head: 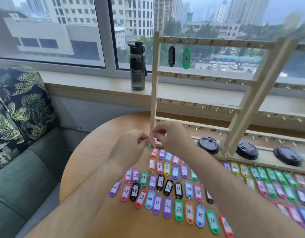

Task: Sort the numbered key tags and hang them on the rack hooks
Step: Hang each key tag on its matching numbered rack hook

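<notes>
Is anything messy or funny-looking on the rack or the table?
Only one thing: the black tag on the top row of the rack shows no number, as if turned backwards, while the green tag beside it shows its 2.

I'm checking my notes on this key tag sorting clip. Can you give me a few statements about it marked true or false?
1. A black tag and a green tag marked 2 hang from the top rail of the wooden rack. True.
2. The rack's second rail holds several tags. False: its hooks are bare.
3. The left hand and right hand both pinch at a pink tag beside the rack's left post. True.
4. The dark water bottle stands on the table. False: it stands on the window sill.
5. The loose tags lie heaped together. False: they lie in rows on the round table.
</notes>
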